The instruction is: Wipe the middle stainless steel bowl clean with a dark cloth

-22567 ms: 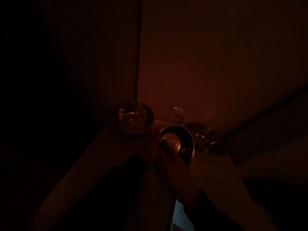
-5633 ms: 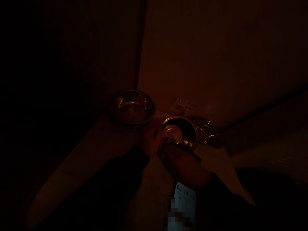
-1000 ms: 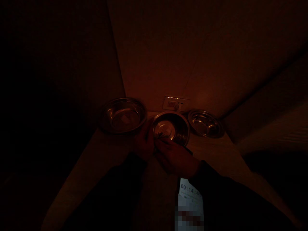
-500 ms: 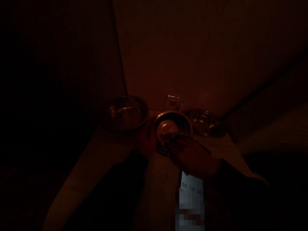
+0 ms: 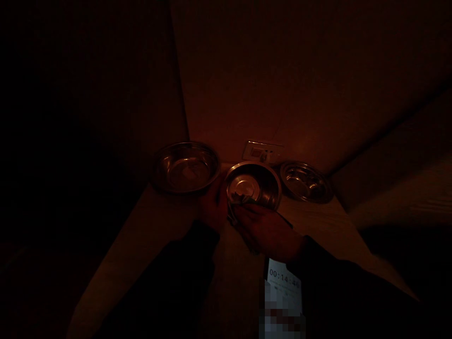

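The scene is very dark. A steel bowl (image 5: 263, 181) stands tilted toward me at the middle of a counter. My left hand (image 5: 212, 207) grips its left rim from outside. My right hand (image 5: 263, 228) reaches over the near rim with its fingers closed on a small dark thing (image 5: 243, 198) pressed against the bowl's inside; I cannot make out what it is. Both sleeves are dark.
A larger steel bowl (image 5: 185, 167) stands to the left and a shallow steel dish (image 5: 305, 181) to the right. A wall socket (image 5: 263, 151) sits behind them in the corner. A lit phone screen (image 5: 284, 287) showing a timer lies near me. The counter (image 5: 148, 235) narrows toward the corner.
My right hand has shifted slightly left along the bowl's near rim over the last second. My left hand stays on the rim; the bowl's tilt has barely changed.
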The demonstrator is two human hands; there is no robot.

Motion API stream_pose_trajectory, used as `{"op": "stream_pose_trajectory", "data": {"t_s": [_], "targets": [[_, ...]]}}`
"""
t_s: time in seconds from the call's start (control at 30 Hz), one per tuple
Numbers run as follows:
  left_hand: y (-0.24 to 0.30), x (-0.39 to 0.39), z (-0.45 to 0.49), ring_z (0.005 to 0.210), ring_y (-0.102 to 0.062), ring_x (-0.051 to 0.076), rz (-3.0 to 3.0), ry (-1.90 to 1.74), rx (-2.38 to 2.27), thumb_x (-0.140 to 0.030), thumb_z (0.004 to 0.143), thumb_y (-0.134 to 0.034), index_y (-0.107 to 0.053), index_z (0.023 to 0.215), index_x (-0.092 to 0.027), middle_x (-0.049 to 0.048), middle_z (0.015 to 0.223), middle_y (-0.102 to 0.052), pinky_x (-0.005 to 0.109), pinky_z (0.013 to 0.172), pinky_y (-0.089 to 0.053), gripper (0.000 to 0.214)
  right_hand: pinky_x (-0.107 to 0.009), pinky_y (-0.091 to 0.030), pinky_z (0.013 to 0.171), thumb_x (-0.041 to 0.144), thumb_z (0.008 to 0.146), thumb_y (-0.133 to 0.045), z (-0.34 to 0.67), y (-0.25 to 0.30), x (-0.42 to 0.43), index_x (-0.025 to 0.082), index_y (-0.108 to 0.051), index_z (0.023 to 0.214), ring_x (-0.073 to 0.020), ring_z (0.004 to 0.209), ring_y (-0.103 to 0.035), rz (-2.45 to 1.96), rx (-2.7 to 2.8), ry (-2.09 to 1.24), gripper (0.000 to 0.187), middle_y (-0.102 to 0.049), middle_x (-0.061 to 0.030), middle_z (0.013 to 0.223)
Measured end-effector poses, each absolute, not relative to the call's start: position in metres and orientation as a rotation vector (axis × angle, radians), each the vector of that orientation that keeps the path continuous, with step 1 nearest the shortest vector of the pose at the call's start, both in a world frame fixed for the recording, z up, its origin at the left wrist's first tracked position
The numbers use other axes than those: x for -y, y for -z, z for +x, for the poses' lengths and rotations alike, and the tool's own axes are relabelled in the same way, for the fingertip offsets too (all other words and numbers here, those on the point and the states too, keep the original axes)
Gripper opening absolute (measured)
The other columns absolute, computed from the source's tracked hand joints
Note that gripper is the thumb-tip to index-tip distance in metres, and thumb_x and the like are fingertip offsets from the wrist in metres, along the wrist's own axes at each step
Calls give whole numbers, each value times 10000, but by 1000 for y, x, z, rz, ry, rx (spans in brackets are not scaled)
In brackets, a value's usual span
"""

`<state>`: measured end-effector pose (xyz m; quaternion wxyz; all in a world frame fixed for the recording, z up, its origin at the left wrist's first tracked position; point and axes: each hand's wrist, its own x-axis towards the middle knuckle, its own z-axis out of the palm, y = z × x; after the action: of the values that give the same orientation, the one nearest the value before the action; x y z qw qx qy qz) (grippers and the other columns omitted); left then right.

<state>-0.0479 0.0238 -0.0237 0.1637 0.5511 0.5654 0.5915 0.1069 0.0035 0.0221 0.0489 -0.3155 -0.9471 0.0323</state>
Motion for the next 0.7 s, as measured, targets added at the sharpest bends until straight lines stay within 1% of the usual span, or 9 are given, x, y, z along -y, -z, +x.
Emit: {"op": "stream_pose_trajectory", "data": {"t_s": [0.13, 0.27, 0.4, 0.53, 0.63, 0.7], "targets": [[25, -26, -48, 1119, -617, 175, 1537, -1711, -1560, -315, 913, -438, -616, 1196, -223, 30, 1193, -677, 316, 975, -480, 346, -420, -461, 937, 182, 916, -490, 125, -27, -3, 117, -559, 1198, -248, 1049, -566, -892, 2958, 37, 297, -645, -142, 1126], [20, -27, -46, 1132, -608, 181, 1433, -1704, -1549, -324, 906, -451, -622, 1178, -193, 53, 1189, -678, 315, 977, -477, 346, -414, -487, 872, 110, 883, -501, 125, -28, 0, 79, -559, 1190, -263, 995, -578, -895, 3031, 193, 314, -652, -155, 1078], [17, -28, -46, 1128, -606, 195, 1337, -1670, -1520, -377, 895, -470, -633, 1145, -180, 69, 1175, -681, 325, 977, -472, 357, -406, -499, 845, 61, 859, -498, 119, -24, 2, 52, -555, 1181, -276, 1007, -574, -889, 3037, 328, 327, -651, -174, 1068], [15, -27, -44, 1063, -633, 203, 1331, -1623, -1491, -413, 907, -432, -668, 1060, -177, 68, 1101, -708, 337, 956, -480, 368, -391, -512, 835, 82, 874, -496, 119, -20, 1, 52, -539, 1200, -268, 996, -577, -880, 3003, 294, 330, -654, -166, 1070], [14, -27, -42, 1025, -647, 193, 1362, -1598, -1451, -393, 923, -394, -660, 1065, -177, 61, 1079, -715, 329, 932, -492, 371, -390, -520, 838, 126, 899, -488, 119, -19, -1, 53, -546, 1194, -259, 977, -584, -893, 2939, 248, 309, -655, -164, 1082], [14, -27, -42, 1062, -633, 195, 1377, -1585, -1465, -370, 928, -385, -647, 1092, -178, 65, 1113, -704, 334, 960, -474, 363, -397, -521, 846, 152, 911, -486, 118, -19, -2, 62, -552, 1190, -258, 978, -586, -908, 2895, 213, 301, -659, -159, 1080]]}}
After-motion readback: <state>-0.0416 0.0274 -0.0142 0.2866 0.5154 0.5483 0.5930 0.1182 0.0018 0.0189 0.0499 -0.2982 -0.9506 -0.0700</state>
